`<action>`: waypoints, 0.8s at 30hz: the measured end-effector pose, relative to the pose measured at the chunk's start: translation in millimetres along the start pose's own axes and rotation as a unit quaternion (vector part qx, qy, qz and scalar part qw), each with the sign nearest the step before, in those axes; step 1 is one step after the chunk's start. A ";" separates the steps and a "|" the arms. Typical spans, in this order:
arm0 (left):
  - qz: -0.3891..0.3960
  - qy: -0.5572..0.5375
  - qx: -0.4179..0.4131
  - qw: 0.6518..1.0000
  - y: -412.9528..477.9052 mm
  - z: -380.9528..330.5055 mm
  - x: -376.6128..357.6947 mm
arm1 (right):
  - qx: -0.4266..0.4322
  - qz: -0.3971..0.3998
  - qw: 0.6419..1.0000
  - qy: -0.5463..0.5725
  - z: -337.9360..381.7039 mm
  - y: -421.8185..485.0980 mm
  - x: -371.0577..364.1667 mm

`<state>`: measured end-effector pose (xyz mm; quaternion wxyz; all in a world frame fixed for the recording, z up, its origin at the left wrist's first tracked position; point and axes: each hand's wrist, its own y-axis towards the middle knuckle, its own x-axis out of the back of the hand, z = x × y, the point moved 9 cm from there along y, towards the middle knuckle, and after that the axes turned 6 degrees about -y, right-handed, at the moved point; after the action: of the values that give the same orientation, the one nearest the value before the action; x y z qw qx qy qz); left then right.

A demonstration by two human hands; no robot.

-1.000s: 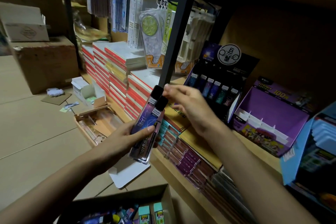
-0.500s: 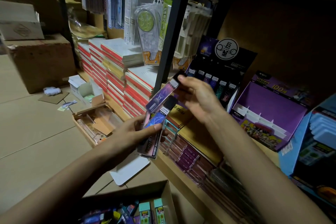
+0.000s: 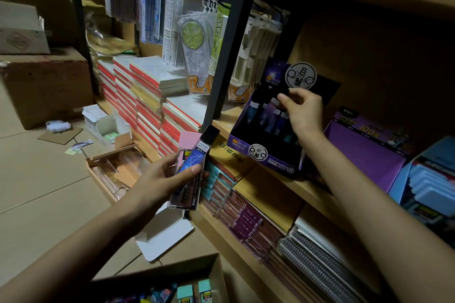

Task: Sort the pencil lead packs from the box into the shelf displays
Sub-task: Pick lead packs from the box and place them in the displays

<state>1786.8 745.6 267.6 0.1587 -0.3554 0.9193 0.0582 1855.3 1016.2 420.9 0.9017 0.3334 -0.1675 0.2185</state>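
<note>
My left hand [image 3: 163,177] grips a small stack of pencil lead packs [image 3: 190,170], a blue starry one with a black cap on top, a pink one behind. My right hand [image 3: 301,112] reaches into the dark purple display box [image 3: 248,141] on the shelf and pinches the black cap of a lead pack [image 3: 283,96] over the rows of packs standing inside. The cardboard source box [image 3: 214,275] with more coloured packs sits at the bottom edge of the view.
An empty purple display [image 3: 364,155] and a blue one [image 3: 423,179] stand to the right on the same wooden shelf [image 3: 305,187]. Stacked notebooks [image 3: 152,96], hanging rulers, a black shelf post [image 3: 229,51]. Open cartons and scraps lie on the floor at left.
My right hand carried one lead pack away from the stack in my left hand, up and right into the dark display box. My left hand stayed roughly in place with the remaining packs.
</note>
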 end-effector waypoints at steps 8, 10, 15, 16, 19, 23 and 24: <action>-0.002 -0.004 -0.006 1.000 -0.2 0.4 -2.5 | 0.009 0.044 0.998 -0.035 -6.9 3.0 -20.8; -0.004 -0.003 -0.007 1.000 0.1 0.7 -2.2 | -0.021 0.054 0.998 -0.039 -16.8 2.8 -24.1; -0.009 0.003 -0.005 1.000 2.0 1.3 0.0 | -0.050 0.063 0.993 -0.091 -23.8 6.9 -30.7; -0.010 0.005 -0.003 1.000 2.2 1.7 0.3 | -0.051 0.064 0.991 -0.108 -22.2 9.2 -31.5; -0.010 0.010 -0.001 1.000 1.8 2.4 -0.4 | -0.058 0.089 0.979 -0.174 -15.9 13.1 -35.1; -0.007 0.020 -0.008 1.000 -0.2 -0.3 -2.5 | -0.074 0.145 0.955 -0.247 -5.8 -1.6 -32.5; -0.007 0.022 -0.010 1.000 -0.2 -0.9 -2.9 | -0.069 0.158 0.962 -0.213 1.6 -12.0 -31.4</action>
<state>1788.7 747.0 269.4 0.1358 -0.3644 0.9194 0.0583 1834.5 998.1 401.6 0.8202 0.2788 -0.4205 0.2698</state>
